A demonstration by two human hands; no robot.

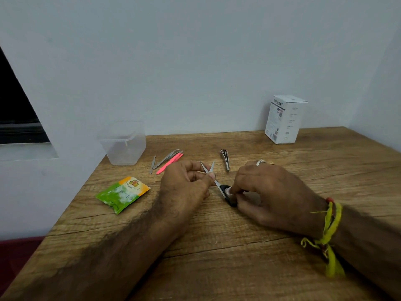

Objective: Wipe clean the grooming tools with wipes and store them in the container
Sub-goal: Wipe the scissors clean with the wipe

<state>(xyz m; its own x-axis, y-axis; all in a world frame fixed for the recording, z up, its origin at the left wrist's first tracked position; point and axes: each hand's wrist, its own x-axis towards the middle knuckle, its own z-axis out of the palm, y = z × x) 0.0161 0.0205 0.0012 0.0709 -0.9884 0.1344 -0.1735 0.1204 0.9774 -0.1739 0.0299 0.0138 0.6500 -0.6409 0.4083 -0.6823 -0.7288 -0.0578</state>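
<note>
Small scissors (217,184) with black handles lie in the middle of the wooden table (217,257), blades spread apart. My left hand (186,185) pinches one blade near its tip. My right hand (267,192) holds a white wipe (229,190) pressed against the black handles. A clear plastic container (124,144) stands at the back left corner. Beside it lie a pink nail file (170,162), metal tweezers (166,158) and a thin metal tool (152,164). A nail clipper (225,159) lies behind the scissors.
A green and orange wipes packet (122,193) lies left of my left hand, near the table's left edge. A white cardboard box (284,119) stands at the back right against the wall. Walls close the table at the back and the right.
</note>
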